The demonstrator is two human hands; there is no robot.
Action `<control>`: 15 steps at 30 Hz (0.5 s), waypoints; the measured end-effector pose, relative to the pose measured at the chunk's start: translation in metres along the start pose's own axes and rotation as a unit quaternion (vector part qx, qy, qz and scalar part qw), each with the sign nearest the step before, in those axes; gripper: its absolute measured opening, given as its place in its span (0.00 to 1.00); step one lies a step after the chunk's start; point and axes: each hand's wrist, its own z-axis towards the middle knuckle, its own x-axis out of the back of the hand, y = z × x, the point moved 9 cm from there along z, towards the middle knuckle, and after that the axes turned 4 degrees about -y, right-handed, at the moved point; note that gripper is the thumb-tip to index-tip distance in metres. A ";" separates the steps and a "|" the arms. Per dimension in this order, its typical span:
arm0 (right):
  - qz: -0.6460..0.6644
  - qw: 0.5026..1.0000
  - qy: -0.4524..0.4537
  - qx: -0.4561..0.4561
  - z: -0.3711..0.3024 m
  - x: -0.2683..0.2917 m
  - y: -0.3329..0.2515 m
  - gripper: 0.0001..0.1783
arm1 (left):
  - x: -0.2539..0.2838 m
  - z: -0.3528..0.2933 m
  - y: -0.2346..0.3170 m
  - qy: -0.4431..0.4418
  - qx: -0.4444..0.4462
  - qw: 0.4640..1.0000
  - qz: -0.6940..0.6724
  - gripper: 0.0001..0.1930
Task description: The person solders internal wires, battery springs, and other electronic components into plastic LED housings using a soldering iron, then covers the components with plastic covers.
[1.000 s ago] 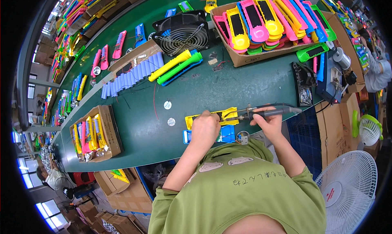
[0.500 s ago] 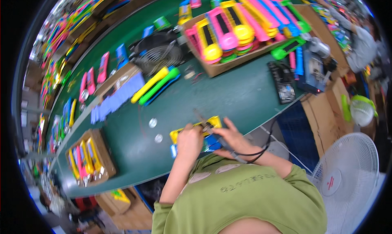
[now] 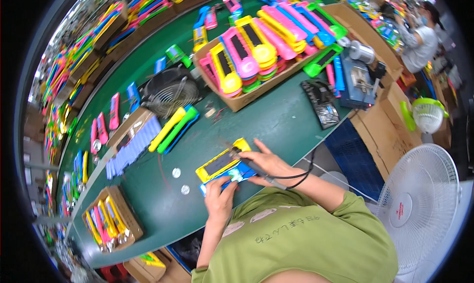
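Note:
In front of me on the green table lies a yellow plastic housing (image 3: pixel 217 165) with a dark panel, and a blue plastic housing (image 3: pixel 238 172) lies against its near side. My left hand (image 3: pixel 219 198) pinches the near left end of the blue housing between thumb and fingers. My right hand (image 3: pixel 270 165) is closed round a soldering iron (image 3: pixel 260 172) whose black cable loops past my wrist. The iron's tip end is over the right part of the yellow housing; its exact contact is hidden. Two small round silvery discs (image 3: pixel 176 173) lie to the left.
Behind stands a cardboard box (image 3: pixel 236 102) of colourful housings. At right are a blue bench unit (image 3: pixel 356 88), a black tray (image 3: pixel 320 104) and a white fan (image 3: pixel 402 209). Leftward are yellow and green housings (image 3: pixel 174 131), lilac strips (image 3: pixel 132 147) and a small carton (image 3: pixel 134 211).
My left hand has moved from the yellow housing's top down to the blue housing's near left end, uncovering the dark panel. My right hand still holds the soldering iron. The view has shifted.

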 end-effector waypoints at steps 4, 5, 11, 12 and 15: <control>0.022 0.999 0.040 -0.027 -0.009 0.011 -0.004 0.35 | -0.009 -0.002 -0.019 0.090 0.138 0.983 -0.084 0.07; 0.013 0.997 0.070 -0.030 -0.015 0.016 -0.004 0.31 | -0.009 0.002 -0.014 0.095 0.095 0.989 -0.064 0.07; -0.011 0.989 0.143 -0.040 -0.050 0.033 -0.024 0.13 | -0.012 0.007 -0.008 0.042 0.108 0.993 -0.006 0.08; -0.020 0.990 0.137 -0.036 -0.051 0.036 -0.028 0.08 | -0.011 0.007 -0.012 0.037 0.131 0.990 -0.025 0.09; 0.045 0.974 0.218 -0.047 -0.066 0.039 -0.019 0.08 | -0.008 0.004 -0.017 0.010 0.167 0.984 -0.062 0.09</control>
